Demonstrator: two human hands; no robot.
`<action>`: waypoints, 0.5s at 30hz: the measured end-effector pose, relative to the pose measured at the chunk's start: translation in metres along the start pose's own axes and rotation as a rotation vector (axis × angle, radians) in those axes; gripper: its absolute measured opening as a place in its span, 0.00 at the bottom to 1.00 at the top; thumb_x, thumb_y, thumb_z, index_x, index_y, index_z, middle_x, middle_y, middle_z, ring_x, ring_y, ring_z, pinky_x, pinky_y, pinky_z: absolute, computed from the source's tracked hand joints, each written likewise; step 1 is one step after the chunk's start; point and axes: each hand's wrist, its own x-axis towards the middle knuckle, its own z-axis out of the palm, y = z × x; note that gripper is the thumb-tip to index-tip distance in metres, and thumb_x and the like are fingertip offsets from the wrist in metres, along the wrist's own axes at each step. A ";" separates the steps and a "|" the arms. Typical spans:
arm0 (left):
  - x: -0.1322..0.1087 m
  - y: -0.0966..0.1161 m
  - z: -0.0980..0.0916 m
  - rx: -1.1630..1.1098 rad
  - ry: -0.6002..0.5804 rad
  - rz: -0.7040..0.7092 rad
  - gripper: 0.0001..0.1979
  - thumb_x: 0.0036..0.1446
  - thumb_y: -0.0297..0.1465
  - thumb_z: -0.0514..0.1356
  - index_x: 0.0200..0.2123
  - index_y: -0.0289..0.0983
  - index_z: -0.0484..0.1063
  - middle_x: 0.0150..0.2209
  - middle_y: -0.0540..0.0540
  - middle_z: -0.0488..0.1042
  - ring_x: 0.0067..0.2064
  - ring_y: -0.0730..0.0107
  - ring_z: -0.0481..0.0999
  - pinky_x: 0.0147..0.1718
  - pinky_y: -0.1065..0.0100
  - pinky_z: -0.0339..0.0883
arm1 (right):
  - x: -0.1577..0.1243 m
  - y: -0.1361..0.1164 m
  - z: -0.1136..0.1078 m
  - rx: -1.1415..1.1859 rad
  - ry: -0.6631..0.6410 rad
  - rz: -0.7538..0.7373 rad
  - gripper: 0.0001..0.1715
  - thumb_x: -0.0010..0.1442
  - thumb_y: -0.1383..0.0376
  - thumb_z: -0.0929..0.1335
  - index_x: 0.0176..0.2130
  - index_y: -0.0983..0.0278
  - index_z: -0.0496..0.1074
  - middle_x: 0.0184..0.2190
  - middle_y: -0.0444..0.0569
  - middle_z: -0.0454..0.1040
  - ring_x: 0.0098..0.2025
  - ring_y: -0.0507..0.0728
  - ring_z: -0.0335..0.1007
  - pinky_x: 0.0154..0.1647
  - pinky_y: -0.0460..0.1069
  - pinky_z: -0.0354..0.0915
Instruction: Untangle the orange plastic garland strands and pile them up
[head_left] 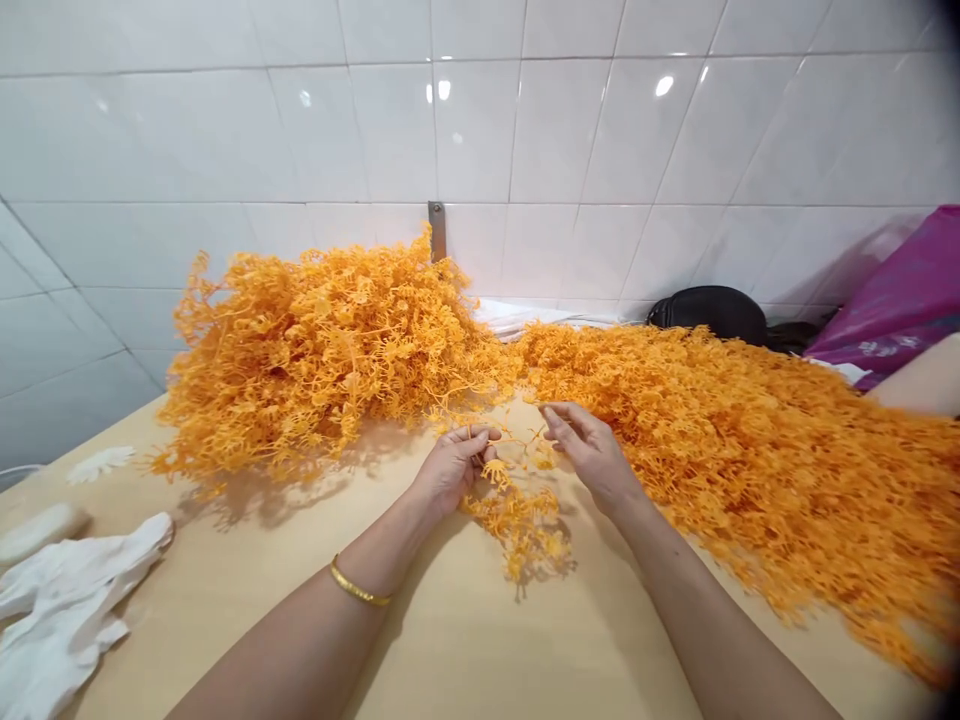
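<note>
My left hand (454,465) pinches the thin stem of an orange plastic sprig (525,530) between thumb and fingers. The sprig's lacy, branching tips hang below the hand, over the table. Just to the right, my right hand (592,455) has its thumb and index fingertips together, close to the sprig's fine stems. Whatever lies between those fingertips is too small to make out. Beyond my left hand rises a tall heap of orange plastic sprigs (322,350). A wider, lower pile of the same orange pieces (765,450) spreads beside my right forearm.
White gloves (82,600) lie on the pale wooden table (247,600) at the left. Against the white tiled wall (465,130) are a black case (709,310) and a purple bag (892,290). A metal strip (437,230) stands upright behind the left heap.
</note>
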 end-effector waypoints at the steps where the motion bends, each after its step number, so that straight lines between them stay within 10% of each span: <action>1: 0.000 0.001 0.000 -0.034 0.005 0.002 0.04 0.46 0.27 0.57 0.28 0.32 0.69 0.17 0.51 0.64 0.18 0.81 0.63 0.18 0.78 0.58 | 0.000 0.000 0.000 0.043 -0.032 0.054 0.19 0.52 0.52 0.62 0.36 0.64 0.69 0.33 0.48 0.68 0.33 0.53 0.64 0.32 0.47 0.59; 7: 0.002 0.006 -0.001 -0.236 -0.002 -0.003 0.06 0.47 0.22 0.56 0.32 0.34 0.67 0.20 0.51 0.66 0.22 0.78 0.67 0.24 0.75 0.62 | -0.010 -0.005 0.013 0.241 -0.248 0.283 0.28 0.39 0.59 0.71 0.41 0.63 0.64 0.26 0.42 0.68 0.28 0.51 0.64 0.27 0.45 0.59; 15: 0.007 0.003 -0.001 -0.390 -0.061 0.042 0.04 0.47 0.23 0.57 0.30 0.29 0.68 0.13 0.57 0.53 0.16 0.84 0.53 0.18 0.78 0.55 | 0.000 0.008 0.009 0.573 0.157 0.345 0.16 0.39 0.64 0.70 0.31 0.64 0.65 0.19 0.42 0.68 0.22 0.50 0.64 0.27 0.46 0.60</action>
